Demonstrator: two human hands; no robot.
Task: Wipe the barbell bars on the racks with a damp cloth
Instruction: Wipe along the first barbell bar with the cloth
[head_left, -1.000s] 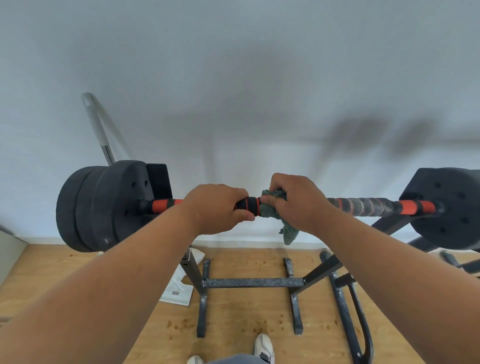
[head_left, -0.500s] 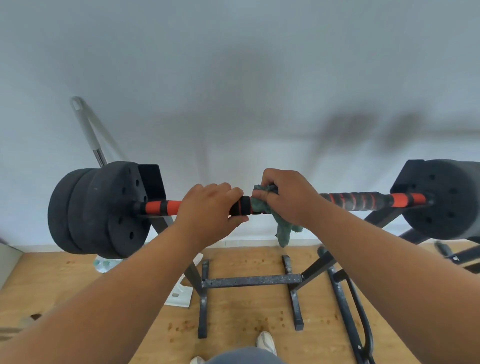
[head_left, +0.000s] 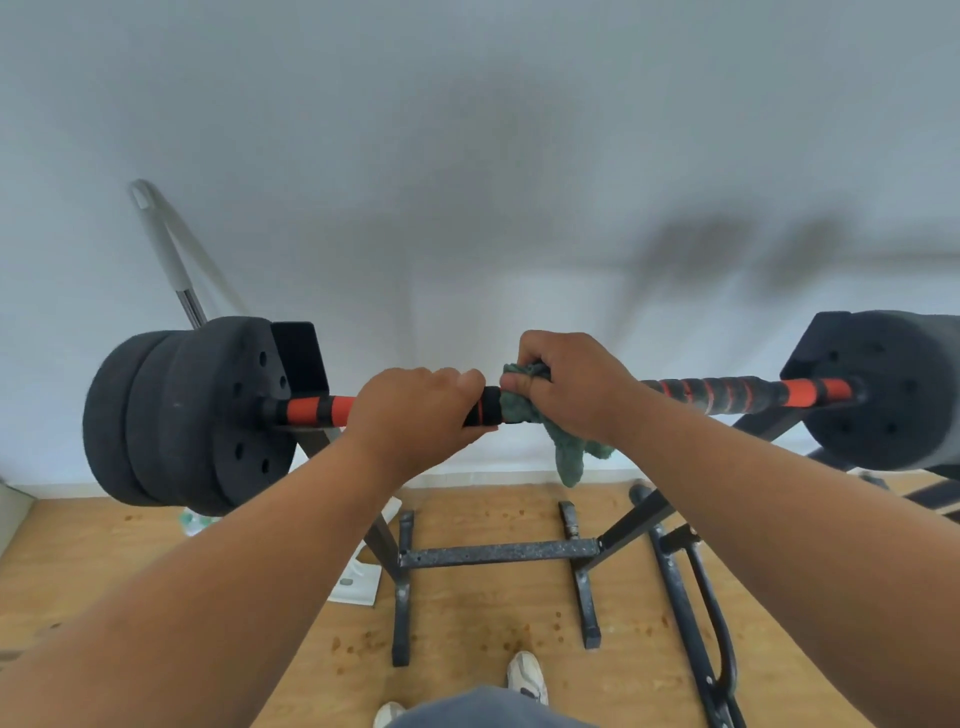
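Your left hand grips the barbell bar on its rack; beside it, your right hand clenches the green cloth around the bar's middle.

Your run along the bar is open rightward from your right hand up to the right plates; leftward, your left hand sits just beside it, the left plates and rack upright blocking beyond
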